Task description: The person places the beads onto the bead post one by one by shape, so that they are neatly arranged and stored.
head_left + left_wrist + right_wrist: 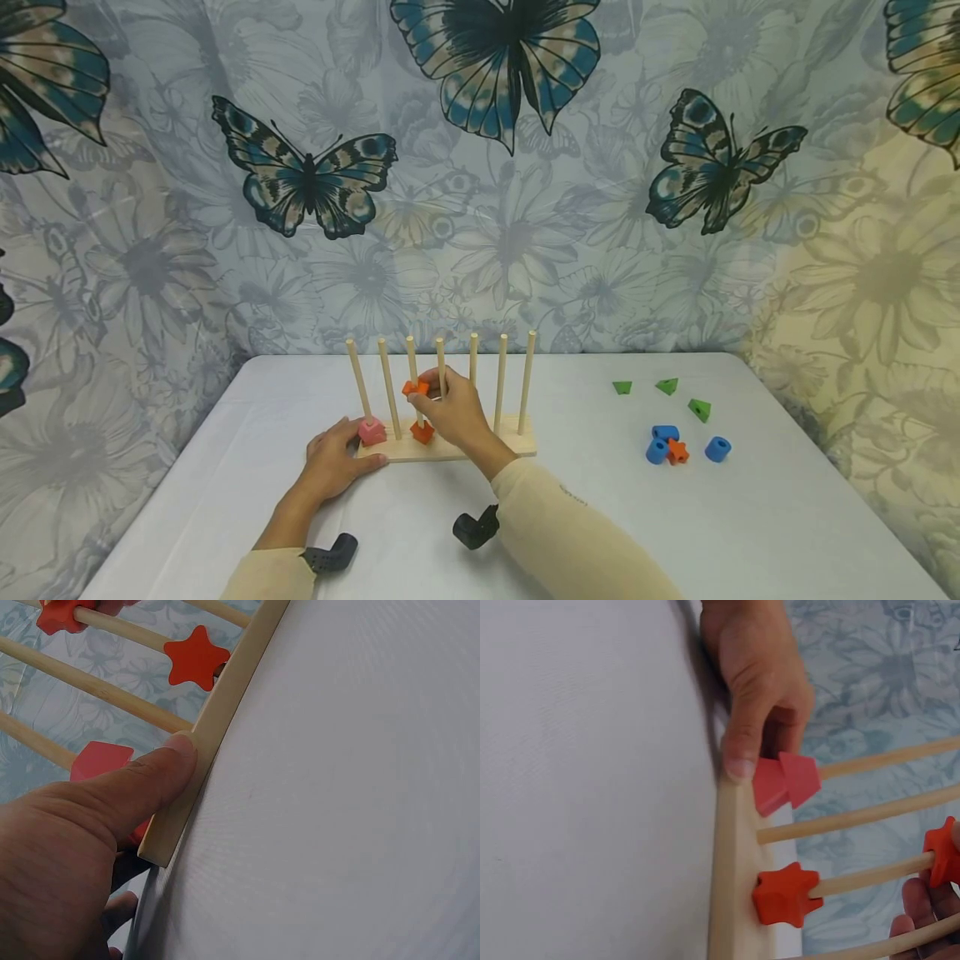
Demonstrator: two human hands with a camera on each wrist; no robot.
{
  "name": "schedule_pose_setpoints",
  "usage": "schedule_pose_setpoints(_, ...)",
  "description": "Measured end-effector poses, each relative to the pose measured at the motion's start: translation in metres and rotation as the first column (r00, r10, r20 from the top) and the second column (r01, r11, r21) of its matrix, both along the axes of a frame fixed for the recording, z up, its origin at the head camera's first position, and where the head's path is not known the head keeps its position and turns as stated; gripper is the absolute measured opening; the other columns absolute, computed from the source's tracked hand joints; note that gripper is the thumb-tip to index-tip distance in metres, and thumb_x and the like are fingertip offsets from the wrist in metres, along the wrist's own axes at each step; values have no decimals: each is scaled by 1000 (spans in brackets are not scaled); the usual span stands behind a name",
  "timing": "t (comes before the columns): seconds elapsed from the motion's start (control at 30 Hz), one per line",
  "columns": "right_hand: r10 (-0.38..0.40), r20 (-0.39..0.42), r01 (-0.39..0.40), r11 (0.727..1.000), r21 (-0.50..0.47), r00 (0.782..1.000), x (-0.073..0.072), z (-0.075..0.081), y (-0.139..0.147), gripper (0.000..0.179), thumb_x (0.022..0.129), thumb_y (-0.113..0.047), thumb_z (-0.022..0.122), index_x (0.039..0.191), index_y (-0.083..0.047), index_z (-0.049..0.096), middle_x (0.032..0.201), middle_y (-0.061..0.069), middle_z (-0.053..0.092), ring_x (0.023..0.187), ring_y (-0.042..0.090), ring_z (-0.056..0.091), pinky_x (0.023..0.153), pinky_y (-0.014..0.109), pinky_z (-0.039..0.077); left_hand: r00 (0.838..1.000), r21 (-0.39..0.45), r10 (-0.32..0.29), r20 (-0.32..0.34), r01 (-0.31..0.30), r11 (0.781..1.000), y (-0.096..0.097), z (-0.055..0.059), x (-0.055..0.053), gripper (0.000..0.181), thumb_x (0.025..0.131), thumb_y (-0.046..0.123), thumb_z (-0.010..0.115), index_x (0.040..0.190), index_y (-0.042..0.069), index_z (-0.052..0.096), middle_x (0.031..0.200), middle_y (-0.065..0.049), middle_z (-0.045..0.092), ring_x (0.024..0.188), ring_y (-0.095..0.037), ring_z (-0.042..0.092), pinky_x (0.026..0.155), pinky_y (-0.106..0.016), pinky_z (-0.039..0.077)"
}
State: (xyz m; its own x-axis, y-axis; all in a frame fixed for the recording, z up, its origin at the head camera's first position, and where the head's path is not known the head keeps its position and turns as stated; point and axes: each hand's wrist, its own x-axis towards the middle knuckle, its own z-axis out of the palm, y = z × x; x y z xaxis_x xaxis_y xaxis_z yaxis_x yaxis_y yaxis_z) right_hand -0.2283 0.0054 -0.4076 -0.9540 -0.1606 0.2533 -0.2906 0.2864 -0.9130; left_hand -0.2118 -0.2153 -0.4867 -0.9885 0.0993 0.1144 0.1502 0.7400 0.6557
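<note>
A wooden peg board [408, 452] with several upright pegs stands on the table. My left hand [332, 462] grips its left end, thumb along the front edge of the base. Pink trapezoid-shaped beads [799, 780] sit stacked at the foot of the leftmost peg, right by that hand. On the third peg from the left, one orange star bead [422, 432] rests down at the base. Higher up the same peg, my right hand [457, 412] pinches a second orange star bead [415, 388], and the peg passes through it. The second peg carries no bead.
To the right on the white table [585, 517] lie several loose beads: green triangles [701, 409] toward the back, blue beads [717, 449] nearer, and an orange star [677, 452] among the blue ones. A butterfly-patterned cloth [517, 250] hangs behind the table.
</note>
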Motion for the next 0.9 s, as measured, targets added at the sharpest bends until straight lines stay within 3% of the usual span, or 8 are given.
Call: schedule_pose_setpoints(0.9, -41, 27, 38, 994, 103, 999, 5, -38, 4, 18, 87, -15, 73, 100, -8, 62, 92, -2, 65, 91, 18, 64, 78, 36, 52, 1000, -5, 10, 3, -10, 1000, -1, -3, -2, 72, 75, 35, 83, 133, 2, 56, 138, -23, 49, 138, -40, 27, 109, -57, 8)
